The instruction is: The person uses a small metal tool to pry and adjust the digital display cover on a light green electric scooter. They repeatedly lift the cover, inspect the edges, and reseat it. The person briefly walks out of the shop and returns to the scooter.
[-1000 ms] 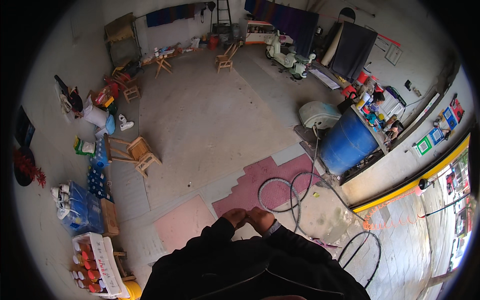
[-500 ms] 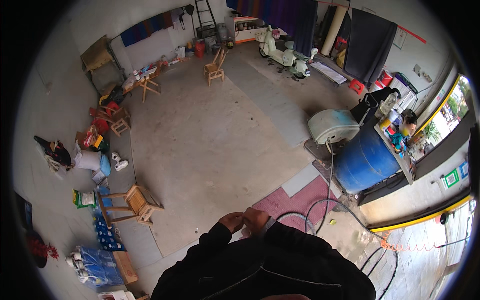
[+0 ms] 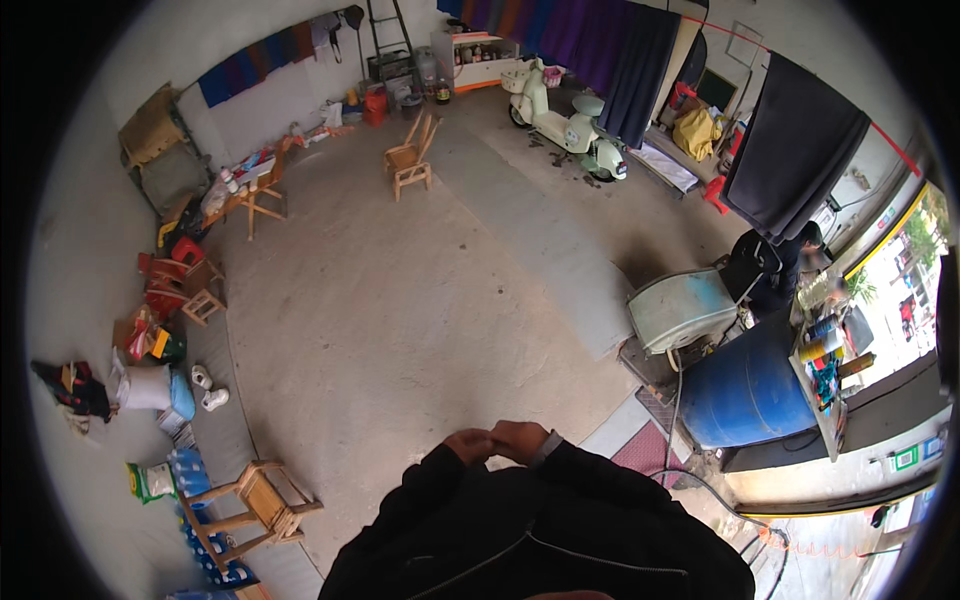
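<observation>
My left hand (image 3: 468, 444) and my right hand (image 3: 520, 439) meet in front of my dark jacket (image 3: 540, 530), their fingers touching. Both look closed, with the fingers curled in toward each other. Whatever they may hold is hidden by the fingers and too small to make out. A light grey cuff (image 3: 549, 447) shows at my right wrist. Beyond the hands lies bare concrete floor (image 3: 400, 300).
A wooden chair (image 3: 268, 503) stands near left, another wooden chair (image 3: 408, 160) farther off. At right are a blue barrel (image 3: 745, 390), a pale machine housing (image 3: 685, 308), a hose (image 3: 676, 400) and a bending person (image 3: 775, 270). A pale green scooter (image 3: 565, 125) stands at the back.
The room has shifted in view, with near things lower now. The scooter, barrel and near chair sit lower in the picture. A person shows beside the machine housing. My hands remain together.
</observation>
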